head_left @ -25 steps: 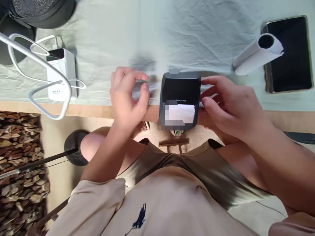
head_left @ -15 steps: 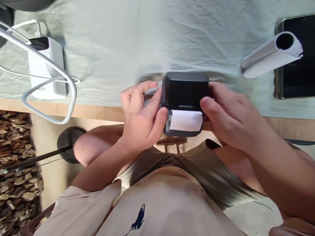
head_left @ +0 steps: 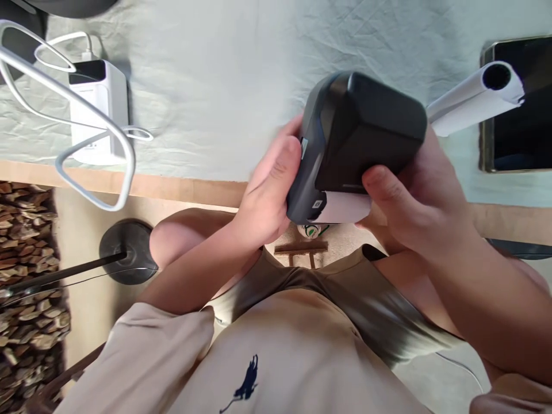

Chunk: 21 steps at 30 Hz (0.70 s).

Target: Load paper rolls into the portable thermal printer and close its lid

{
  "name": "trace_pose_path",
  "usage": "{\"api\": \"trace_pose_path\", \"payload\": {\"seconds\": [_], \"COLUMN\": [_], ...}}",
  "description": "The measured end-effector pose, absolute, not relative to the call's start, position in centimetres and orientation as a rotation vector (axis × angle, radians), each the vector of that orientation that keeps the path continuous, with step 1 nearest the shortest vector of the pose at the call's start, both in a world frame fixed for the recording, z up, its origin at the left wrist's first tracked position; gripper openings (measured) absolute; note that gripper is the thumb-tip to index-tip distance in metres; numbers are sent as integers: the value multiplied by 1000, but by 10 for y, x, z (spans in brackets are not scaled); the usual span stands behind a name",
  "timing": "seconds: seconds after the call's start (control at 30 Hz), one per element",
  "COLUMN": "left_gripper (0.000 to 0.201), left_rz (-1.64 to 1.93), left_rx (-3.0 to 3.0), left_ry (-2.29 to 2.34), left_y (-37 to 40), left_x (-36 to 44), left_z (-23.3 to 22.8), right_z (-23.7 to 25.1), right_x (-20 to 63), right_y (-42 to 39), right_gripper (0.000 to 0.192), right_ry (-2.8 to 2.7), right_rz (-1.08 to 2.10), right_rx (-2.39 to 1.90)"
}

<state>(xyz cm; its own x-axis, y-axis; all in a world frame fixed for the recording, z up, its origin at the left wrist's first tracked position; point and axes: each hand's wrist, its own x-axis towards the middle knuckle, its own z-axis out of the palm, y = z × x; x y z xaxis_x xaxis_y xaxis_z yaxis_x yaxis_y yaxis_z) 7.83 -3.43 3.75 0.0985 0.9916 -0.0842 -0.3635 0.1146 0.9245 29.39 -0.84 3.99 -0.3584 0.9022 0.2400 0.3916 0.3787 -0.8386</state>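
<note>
We are holding a black device (head_left: 375, 123) above the near edge of the cloth-covered table (head_left: 207, 86), its body tilting so that its left flank is showing, with a pale paper strip (head_left: 342, 210) lying across its lower part. Our forearms are slanting inward from both sides, and our palms are facing each other across the device. With the left hand (head_left: 269, 190) we are laying the thumb along the left flank; with the right hand (head_left: 425, 192) we are resting the thumb on the black front, just above the strip's right end, the palm hugging the right side. We are clasping the device firmly between the two hands. Its body is hiding most of our fingers, so we are not making out where their tips are pressing, and the front lettering is too faint for reading. To the right, a white paper roll (head_left: 480, 100) is partly covering a dark phone (head_left: 528, 138), which the view is cutting off; to the left, a white power bank (head_left: 97, 126) is standing behind a looping cable (head_left: 128, 178).
</note>
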Motion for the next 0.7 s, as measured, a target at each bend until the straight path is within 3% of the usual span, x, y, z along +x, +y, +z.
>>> {"api": "trace_pose_path", "payload": {"seconds": [0.07, 0.17, 0.23, 0.4, 0.57, 0.7], "left_gripper": [48, 80, 90, 77, 79, 86], "left_rz": [1166, 1065, 1042, 1077, 1031, 1023], "left_rx": [864, 885, 895, 739, 731, 758], "left_ry": [980, 1124, 1131, 929, 989, 887], "left_y": [-30, -26, -23, -19, -15, -12], "left_x": [83, 89, 90, 89, 88, 88], "left_z": [43, 44, 42, 32, 28, 32], "right_z": [43, 46, 47, 49, 56, 70], "right_x": [295, 298, 300, 301, 303, 306], "right_y": [-9, -9, -8, -8, -5, -1], "right_gripper": [63, 65, 66, 64, 58, 72], "right_ry": [-1923, -1955, -1975, -1973, -1995, -2030], "right_rz": [853, 801, 803, 772, 932, 724], "right_rx": [-1162, -1223, -1238, -1308, -1320, -1319]}}
